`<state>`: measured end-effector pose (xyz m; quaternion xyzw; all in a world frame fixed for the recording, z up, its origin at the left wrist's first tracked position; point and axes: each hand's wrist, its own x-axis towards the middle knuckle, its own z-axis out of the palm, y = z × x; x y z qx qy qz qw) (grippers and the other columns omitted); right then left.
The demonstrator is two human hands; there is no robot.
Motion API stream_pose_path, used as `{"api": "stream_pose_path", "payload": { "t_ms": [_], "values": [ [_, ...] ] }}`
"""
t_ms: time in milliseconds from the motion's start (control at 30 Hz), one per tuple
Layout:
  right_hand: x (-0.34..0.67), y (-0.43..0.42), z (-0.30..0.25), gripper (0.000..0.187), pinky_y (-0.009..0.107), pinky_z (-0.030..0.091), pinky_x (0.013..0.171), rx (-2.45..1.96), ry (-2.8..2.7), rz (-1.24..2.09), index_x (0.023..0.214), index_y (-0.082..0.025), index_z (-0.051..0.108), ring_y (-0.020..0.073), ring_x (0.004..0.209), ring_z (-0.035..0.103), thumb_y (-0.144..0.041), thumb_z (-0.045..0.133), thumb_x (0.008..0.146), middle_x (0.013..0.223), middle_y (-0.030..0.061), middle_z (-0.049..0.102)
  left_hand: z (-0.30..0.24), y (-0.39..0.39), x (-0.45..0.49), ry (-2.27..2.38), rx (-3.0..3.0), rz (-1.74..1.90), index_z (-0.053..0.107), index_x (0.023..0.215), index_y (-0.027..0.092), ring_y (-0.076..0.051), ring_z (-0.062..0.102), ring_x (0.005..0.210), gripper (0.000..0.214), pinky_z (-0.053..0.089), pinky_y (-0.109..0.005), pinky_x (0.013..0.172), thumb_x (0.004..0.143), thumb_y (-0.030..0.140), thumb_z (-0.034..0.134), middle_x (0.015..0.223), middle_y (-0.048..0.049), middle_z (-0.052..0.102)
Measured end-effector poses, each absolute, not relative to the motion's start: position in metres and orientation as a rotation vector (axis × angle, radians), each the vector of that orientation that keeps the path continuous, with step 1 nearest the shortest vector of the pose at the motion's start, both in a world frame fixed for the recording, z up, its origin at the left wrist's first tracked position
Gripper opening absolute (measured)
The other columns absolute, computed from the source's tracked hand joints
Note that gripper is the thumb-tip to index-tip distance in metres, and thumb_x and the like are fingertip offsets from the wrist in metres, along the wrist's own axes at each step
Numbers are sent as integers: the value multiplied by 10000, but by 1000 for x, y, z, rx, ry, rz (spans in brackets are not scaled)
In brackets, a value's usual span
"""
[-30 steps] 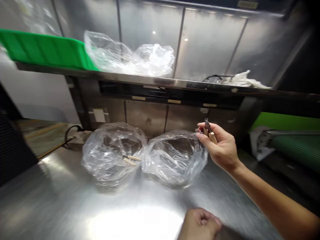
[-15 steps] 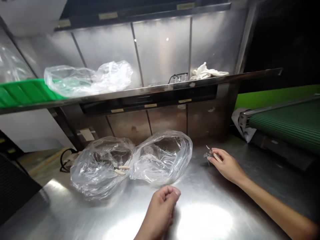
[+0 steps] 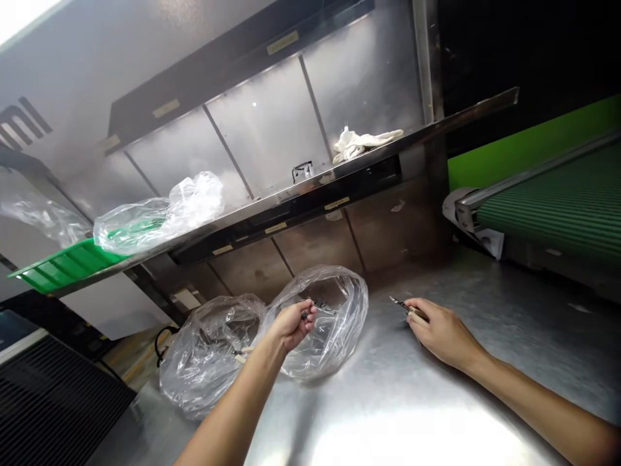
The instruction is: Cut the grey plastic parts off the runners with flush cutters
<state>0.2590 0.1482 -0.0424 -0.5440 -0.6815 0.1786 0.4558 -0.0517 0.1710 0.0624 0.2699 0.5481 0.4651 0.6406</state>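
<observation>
My left hand [image 3: 295, 323] reaches over the right-hand clear plastic bag [image 3: 356, 323], its fingers curled together. A small dark bit shows between them, too little to name. Just beyond the fingertips, small dark pieces [image 3: 323, 305] show inside the bag's open mouth. To the right, my right hand [image 3: 434, 327] is closed around cutting pliers [image 3: 417, 313] with cream handles, their jaws pointing left above the metal table. Another clear plastic bag [image 3: 194, 369] sits at the left, with a second cream-handled pair of pliers [image 3: 242, 355] on it, partly hidden by my left forearm.
A metal shelf [image 3: 272, 206] spans the back, carrying a green tray [image 3: 68, 264], a crumpled plastic bag [image 3: 194, 197], glasses [image 3: 303, 171] and white gloves [image 3: 361, 144]. A green conveyor belt [image 3: 557, 210] stands at the right. The steel table [image 3: 378, 395] reflects bright light.
My left hand has moved forward from the table's front to over the right-hand bag. My right hand still grips the pliers, now turned more level. The view has tilted.
</observation>
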Motion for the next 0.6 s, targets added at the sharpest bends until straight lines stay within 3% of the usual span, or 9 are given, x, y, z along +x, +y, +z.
{"api": "stream_pose_path", "payload": {
  "t_ms": [133,600],
  "values": [
    [261,153,-48,225,351,505,729,-1360,-1682,460,1030,-255,644,256,862,691,-331,496,878,940,57,738,58,200,-45,1251,572,1056,616,1173,149,-169,659,847,285,586,-331,703,945,320,620,1088,-74,660],
    [260,154,-49,229,343,512,779,-1360,-1733,506,1064,-270,640,250,937,686,-315,504,886,1054,52,722,45,220,-57,1282,621,1042,600,1237,166,-222,654,996,344,580,-420,827,940,337,623,1215,-99,635]
  ]
}}
